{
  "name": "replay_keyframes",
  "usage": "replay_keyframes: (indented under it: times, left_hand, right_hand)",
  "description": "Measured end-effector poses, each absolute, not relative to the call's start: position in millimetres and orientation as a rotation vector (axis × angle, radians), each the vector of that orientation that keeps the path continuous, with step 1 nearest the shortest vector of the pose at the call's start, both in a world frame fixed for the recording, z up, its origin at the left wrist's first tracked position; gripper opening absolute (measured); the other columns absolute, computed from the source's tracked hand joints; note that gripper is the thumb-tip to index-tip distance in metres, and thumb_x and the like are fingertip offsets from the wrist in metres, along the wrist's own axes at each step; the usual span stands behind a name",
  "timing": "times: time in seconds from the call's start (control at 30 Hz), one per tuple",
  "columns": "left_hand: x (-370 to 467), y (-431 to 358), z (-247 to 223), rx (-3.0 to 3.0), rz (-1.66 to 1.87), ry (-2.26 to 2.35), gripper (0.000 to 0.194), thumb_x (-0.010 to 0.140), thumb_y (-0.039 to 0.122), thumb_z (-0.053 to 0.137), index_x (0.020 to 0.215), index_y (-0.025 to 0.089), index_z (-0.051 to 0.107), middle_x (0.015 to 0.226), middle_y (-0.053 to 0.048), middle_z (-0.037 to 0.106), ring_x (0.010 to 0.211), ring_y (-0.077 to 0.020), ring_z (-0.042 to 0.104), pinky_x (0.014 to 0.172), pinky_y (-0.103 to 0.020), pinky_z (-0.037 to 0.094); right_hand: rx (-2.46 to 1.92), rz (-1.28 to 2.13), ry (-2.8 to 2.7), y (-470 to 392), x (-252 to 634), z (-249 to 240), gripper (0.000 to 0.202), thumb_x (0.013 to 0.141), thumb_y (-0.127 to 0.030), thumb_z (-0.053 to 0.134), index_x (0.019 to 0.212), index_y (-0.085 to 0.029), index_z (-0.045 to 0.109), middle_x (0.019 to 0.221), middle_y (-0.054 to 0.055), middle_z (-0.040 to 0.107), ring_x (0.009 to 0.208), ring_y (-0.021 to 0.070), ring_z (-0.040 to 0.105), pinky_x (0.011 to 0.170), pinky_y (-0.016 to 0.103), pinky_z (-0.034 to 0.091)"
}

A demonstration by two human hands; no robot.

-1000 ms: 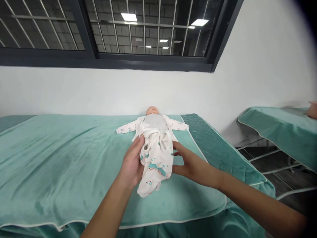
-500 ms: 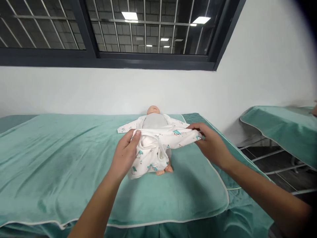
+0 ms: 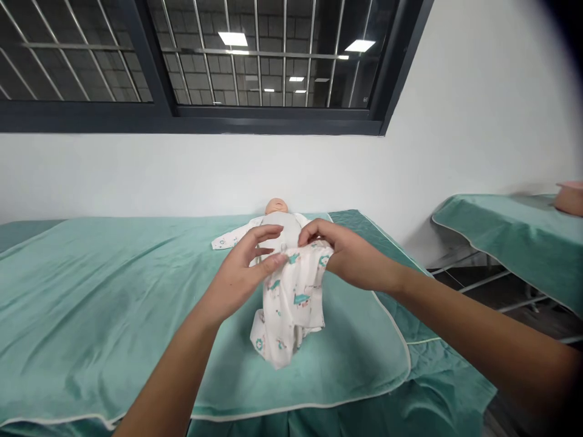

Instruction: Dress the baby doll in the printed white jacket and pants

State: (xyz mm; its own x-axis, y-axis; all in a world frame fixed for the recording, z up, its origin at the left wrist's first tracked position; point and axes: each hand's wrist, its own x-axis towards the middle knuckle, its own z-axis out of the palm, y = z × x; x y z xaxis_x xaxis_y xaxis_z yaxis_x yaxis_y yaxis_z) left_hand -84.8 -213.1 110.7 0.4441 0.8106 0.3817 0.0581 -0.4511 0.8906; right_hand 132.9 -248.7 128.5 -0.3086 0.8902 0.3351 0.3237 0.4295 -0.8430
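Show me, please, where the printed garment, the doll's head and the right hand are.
Printed garment (image 3: 295, 297), head view: on its hanging cloth.
Doll's head (image 3: 276, 206), head view: on its bare middle.
Right hand (image 3: 354, 258), head view: on its back.

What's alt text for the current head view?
A person's right hand grips the top of a patterned white garment; the left hand is open at its edge. Behind, a doll lies on a green cover, near a white wall with a barred window.

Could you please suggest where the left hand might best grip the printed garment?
Probably pinch the garment at its top left edge, from the left: it hangs limp, the right hand holds its top right, and the left hand is open.
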Motion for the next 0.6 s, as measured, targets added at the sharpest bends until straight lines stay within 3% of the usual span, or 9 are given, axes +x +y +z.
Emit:
replay_keyframes:
  times: [0.07, 0.17, 0.3, 0.47, 0.6]
  left_hand:
    - [-80.5, -218.5, 116.7, 1.860, 1.019, 0.685, 0.038, 0.085, 0.038, 0.068, 0.120, 0.027, 0.060, 0.132, -0.006, 0.058, 0.119, -0.0225, 0.054, 0.095, -0.033, 0.044]
    - [-83.2, -222.4, 119.8, 1.829, 1.025, 0.711, 0.021, 0.087, 0.040, 0.066, 0.096, 0.021, 0.062, 0.102, -0.004, 0.065, 0.094, -0.0183, 0.060, 0.080, -0.029, 0.047]
    - [-90.9, -220.9, 121.1, 1.714, 1.193, 0.763, 0.022, 0.089, 0.040, 0.064, 0.085, 0.020, 0.057, 0.077, 0.001, 0.056, 0.069, -0.0102, 0.051, 0.063, -0.022, 0.042]
    - [-84.1, -222.3, 130.3, 1.439, 1.239, 0.604, 0.025, 0.088, 0.043, 0.064, 0.084, 0.021, 0.052, 0.068, 0.004, 0.050, 0.056, -0.0072, 0.043, 0.051, -0.019, 0.036]
    - [-82.4, -221.0, 139.1, 1.365, 1.104, 0.580, 0.028, 0.087, 0.047, 0.063, 0.085, 0.021, 0.053, 0.069, 0.004, 0.051, 0.051, -0.0063, 0.042, 0.046, -0.018, 0.035]
  right_hand:
    - [-0.970, 0.774, -1.935, -254.4, 119.6, 139.2, 0.024, 0.077, -0.010, 0.055, 0.095, -0.024, 0.060, 0.096, -0.002, 0.062, 0.085, 0.0131, 0.057, 0.070, 0.024, 0.044]
    - [-1.024, 0.569, -2.000, -257.9, 112.9, 149.6, 0.022, 0.078, -0.010, 0.056, 0.093, -0.024, 0.062, 0.096, -0.002, 0.064, 0.085, 0.0133, 0.057, 0.070, 0.025, 0.042]
    - [-1.149, 0.485, -2.016, -255.9, 125.6, 154.4, 0.025, 0.077, -0.012, 0.061, 0.098, -0.024, 0.064, 0.098, -0.001, 0.066, 0.088, 0.0148, 0.057, 0.073, 0.026, 0.042]
    - [-1.057, 0.985, -2.223, -256.1, 139.3, 158.8, 0.035, 0.071, -0.030, 0.078, 0.104, -0.023, 0.065, 0.098, 0.001, 0.067, 0.088, 0.0168, 0.060, 0.072, 0.027, 0.046]
    - [-0.936, 1.195, -1.969, -254.1, 136.8, 158.6, 0.018, 0.082, -0.036, 0.070, 0.088, -0.021, 0.063, 0.083, -0.002, 0.063, 0.073, 0.0121, 0.056, 0.065, 0.024, 0.043]
